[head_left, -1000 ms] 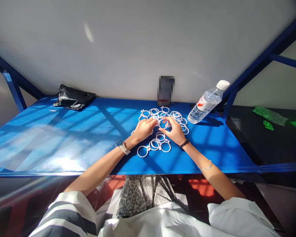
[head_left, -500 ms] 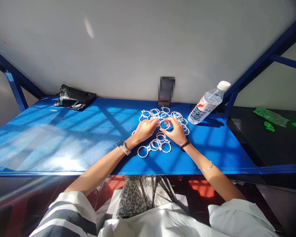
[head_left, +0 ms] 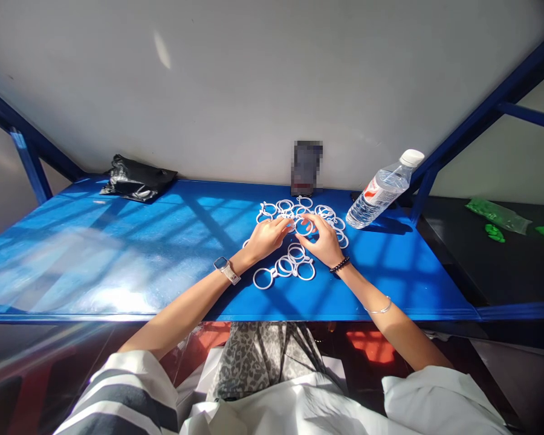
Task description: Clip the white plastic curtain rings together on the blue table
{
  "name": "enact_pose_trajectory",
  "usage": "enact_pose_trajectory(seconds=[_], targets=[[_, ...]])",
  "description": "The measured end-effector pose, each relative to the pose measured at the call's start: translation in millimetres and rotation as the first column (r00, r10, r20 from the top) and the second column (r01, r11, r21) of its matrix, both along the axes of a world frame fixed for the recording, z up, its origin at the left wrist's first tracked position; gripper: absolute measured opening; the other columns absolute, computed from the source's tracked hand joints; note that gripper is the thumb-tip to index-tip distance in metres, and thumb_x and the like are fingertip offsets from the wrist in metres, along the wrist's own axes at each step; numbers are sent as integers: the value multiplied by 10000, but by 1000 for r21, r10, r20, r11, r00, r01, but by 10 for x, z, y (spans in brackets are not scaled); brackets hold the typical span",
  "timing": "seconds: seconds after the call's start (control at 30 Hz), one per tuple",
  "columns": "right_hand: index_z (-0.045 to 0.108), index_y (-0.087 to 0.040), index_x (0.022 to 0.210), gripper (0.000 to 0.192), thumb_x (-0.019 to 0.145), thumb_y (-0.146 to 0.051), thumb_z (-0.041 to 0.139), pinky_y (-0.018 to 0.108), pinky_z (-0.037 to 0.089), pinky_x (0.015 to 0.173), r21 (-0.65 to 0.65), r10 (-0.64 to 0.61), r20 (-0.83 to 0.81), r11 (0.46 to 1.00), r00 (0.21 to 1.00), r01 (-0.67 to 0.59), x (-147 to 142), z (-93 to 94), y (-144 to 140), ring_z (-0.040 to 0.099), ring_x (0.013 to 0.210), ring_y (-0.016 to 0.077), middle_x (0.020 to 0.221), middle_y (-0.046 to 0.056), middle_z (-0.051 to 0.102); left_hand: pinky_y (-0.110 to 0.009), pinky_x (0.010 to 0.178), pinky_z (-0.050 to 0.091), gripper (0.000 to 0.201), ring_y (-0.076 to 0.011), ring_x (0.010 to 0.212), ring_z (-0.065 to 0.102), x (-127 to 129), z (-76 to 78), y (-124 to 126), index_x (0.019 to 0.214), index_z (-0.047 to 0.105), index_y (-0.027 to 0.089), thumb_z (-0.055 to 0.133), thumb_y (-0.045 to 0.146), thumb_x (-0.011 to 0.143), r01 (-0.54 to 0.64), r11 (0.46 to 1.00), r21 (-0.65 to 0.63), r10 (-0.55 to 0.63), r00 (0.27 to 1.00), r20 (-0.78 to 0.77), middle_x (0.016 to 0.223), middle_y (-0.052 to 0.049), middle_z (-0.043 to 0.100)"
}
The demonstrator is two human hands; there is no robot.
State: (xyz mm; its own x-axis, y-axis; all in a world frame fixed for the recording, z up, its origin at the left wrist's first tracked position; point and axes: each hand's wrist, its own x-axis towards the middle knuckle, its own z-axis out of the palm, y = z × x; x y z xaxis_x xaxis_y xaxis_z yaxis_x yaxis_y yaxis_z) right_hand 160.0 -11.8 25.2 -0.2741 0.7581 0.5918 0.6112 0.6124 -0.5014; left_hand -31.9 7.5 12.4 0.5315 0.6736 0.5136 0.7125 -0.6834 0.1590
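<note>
Nearest us, loose white rings (head_left: 283, 266) lie on the blue bench (head_left: 118, 254). Beyond them our left hand (head_left: 265, 238) and right hand (head_left: 324, 241) still pinch one ring (head_left: 303, 227) between fingertips; it has barely shifted since a second ago. A water bottle (head_left: 381, 190) lies farther right.

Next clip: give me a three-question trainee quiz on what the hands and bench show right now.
1. True or false: the left hand and the right hand both pinch one white ring between them.
2. Multiple choice: the water bottle is A) upright at the bench's left end, B) leaning at the back, to the right of the rings, C) lying on the floor.
3. Fill in: at the back left of the blue bench lies a black ____.

Key: 1 true; 2 B; 3 bag.
</note>
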Motion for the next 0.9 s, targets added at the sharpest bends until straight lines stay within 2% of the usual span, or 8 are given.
enact_pose_trajectory(seconds=[0.43,0.9], targets=[[551,-226,1191,399,803,-204,642,393,557,734,2,20,2,1000,1000,-20,1,-1,1,601,763,211,978,65,641,-238,618,437,178,-153,777,668,-3,35,-8,1031,571,163,416,233,979,0,1000,1,0,1000,-8,953,-63,695],[574,-231,1157,343,824,-281,635,405,555,769,-31,29,2,999,1000,-28,-1,13,-11,627,857,238,940,67,647,-238,628,427,165,-147,739,648,-13,88,-24,1010,607,184,457,170,942,-42,997,-67,37,997,-65,906,-42,680]])
